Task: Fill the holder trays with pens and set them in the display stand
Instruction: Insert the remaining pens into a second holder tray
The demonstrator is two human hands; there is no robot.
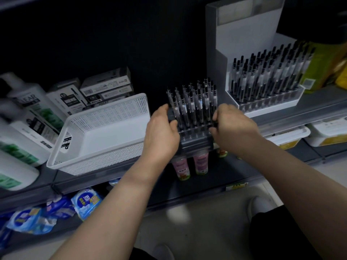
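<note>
Both hands, left hand (163,130) and right hand (232,126), grasp the pen-filled holder tray (195,136) by its sides, beside the white basket (105,132) on the shelf (317,107).

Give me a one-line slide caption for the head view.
Left hand and right hand grip a pen-filled holder tray by its ends, beside the part-stocked display stand.

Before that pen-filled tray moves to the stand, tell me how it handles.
The holder tray looks rigid, so it probably won't flex between left hand and right hand. Tall standing pens likely make it top-heavy; tilting may spill them.
</note>
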